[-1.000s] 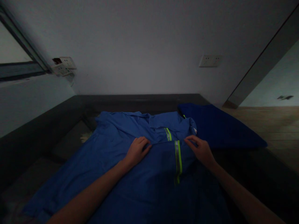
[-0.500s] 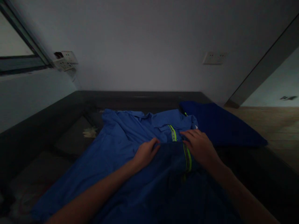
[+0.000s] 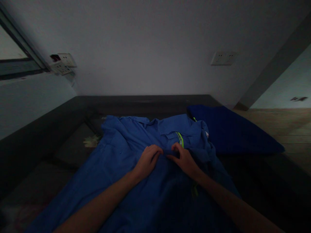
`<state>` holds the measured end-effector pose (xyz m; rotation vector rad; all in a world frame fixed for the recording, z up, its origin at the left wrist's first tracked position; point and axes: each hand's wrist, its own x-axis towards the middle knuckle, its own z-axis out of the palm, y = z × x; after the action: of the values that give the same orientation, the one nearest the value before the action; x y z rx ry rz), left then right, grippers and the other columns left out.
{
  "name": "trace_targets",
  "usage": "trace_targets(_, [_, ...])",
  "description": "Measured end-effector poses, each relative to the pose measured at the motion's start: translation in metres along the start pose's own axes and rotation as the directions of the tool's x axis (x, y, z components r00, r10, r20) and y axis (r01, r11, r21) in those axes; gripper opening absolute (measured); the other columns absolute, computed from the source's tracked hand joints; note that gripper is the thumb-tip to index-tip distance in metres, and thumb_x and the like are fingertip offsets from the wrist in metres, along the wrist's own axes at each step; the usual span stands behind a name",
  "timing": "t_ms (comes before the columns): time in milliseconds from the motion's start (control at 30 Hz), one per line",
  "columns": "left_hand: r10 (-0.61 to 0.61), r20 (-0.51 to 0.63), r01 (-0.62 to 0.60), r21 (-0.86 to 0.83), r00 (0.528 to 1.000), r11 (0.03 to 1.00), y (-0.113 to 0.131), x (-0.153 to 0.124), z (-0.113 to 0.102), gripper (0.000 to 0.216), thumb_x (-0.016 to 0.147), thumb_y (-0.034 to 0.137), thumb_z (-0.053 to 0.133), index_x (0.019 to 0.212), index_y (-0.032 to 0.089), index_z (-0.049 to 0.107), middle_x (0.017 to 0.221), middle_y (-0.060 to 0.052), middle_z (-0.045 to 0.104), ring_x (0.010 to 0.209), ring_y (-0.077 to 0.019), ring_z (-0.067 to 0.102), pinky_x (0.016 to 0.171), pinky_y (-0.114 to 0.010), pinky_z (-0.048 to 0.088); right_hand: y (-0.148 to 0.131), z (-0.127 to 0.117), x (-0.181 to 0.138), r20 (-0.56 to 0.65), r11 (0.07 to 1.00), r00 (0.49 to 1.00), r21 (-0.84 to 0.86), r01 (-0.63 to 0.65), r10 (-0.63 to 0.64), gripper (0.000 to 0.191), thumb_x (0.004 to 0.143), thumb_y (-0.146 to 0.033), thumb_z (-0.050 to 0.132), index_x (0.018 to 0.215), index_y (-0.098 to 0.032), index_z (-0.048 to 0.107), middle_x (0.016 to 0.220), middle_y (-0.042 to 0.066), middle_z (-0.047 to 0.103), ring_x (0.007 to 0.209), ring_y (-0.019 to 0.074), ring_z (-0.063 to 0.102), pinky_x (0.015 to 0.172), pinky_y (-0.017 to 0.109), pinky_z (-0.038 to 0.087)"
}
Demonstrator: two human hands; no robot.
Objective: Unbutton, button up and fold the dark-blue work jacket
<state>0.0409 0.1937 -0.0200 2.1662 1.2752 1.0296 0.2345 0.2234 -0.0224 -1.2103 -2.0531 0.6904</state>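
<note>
A blue work jacket [image 3: 114, 161] with yellow-green reflective strips lies spread in front of me, its collar end away from me. Near the middle of its front, my left hand [image 3: 147, 160] pinches a fold of the cloth between thumb and fingers. Just to the right, my right hand [image 3: 186, 161] grips the same fold, thumb and forefinger close together. The short stretch of cloth between my fingertips is raised slightly. Dim light hides the fine detail there, and the lower part of the jacket fades into shadow.
A darker blue folded cloth [image 3: 233, 132] lies right of the collar. A pale, crumpled item [image 3: 91, 141] sits on the dark surface at left. A dark raised edge [image 3: 143, 99] runs along the wall, which carries sockets [image 3: 223, 58].
My right hand has moved left, away from the reflective strip and closer to my left hand. The cloth's edge has shifted, and the lower strip is now mostly covered.
</note>
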Motion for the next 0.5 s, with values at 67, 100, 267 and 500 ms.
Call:
trace_targets(67, [0.022, 0.009, -0.022, 0.007, 1.0, 1.0, 0.001, 0.0003, 0.0011, 0.023, 0.094, 0.017, 0.034, 0.089, 0.02, 0.057, 0.091, -0.005, 0.064, 0.089, -0.0174, 0.057, 0.083, -0.031, 0.042, 0.0025, 0.0047, -0.0025, -0.015, 0.999, 1.0, 0.045, -0.01, 0.011, 0.015, 0.079, -0.027, 0.067, 0.084, -0.02, 0.054, 0.08, 0.001, 0.065, 0.075, 0.018, 0.062, 0.069, 0.029, 0.046])
trace_targets(100, [0.025, 0.011, -0.025, 0.016, 1.0, 1.0, 0.0013, 0.0005, 0.0016, 0.024, 0.094, 0.017, 0.034, 0.089, 0.021, 0.057, 0.092, -0.005, 0.064, 0.089, -0.0176, 0.057, 0.083, -0.031, 0.041, 0.0037, 0.0062, -0.0033, -0.01, 0.998, 1.0, 0.066, -0.013, 0.014, 0.013, 0.079, -0.027, 0.066, 0.084, -0.02, 0.056, 0.081, 0.002, 0.066, 0.077, 0.0187, 0.063, 0.071, 0.03, 0.047])
trace_targets(267, [0.0, -0.014, 0.002, 0.108, 1.0, 0.994, 0.0026, 0.0008, 0.0032, 0.017, 0.087, 0.014, 0.043, 0.089, 0.021, 0.059, 0.095, -0.005, 0.063, 0.093, -0.0191, 0.056, 0.085, -0.033, 0.041, 0.0085, 0.008, -0.0036, 0.004, 0.988, 1.0, 0.154, -0.001, 0.0, 0.011, 0.081, -0.03, 0.063, 0.085, -0.019, 0.063, 0.084, 0.003, 0.07, 0.079, 0.0206, 0.064, 0.072, 0.031, 0.048])
trace_targets(500, [-0.03, 0.028, 0.025, 0.173, 0.999, 0.985, 0.0058, 0.0014, 0.0055, 0.009, 0.085, 0.021, 0.053, 0.092, 0.021, 0.058, 0.1, -0.005, 0.061, 0.097, -0.0213, 0.055, 0.085, -0.036, 0.04, 0.0071, 0.0059, -0.0032, 0.011, 0.977, 1.0, 0.212, -0.005, 0.003, 0.015, 0.081, -0.032, 0.063, 0.086, -0.018, 0.065, 0.084, 0.003, 0.07, 0.081, 0.0205, 0.064, 0.075, 0.03, 0.048])
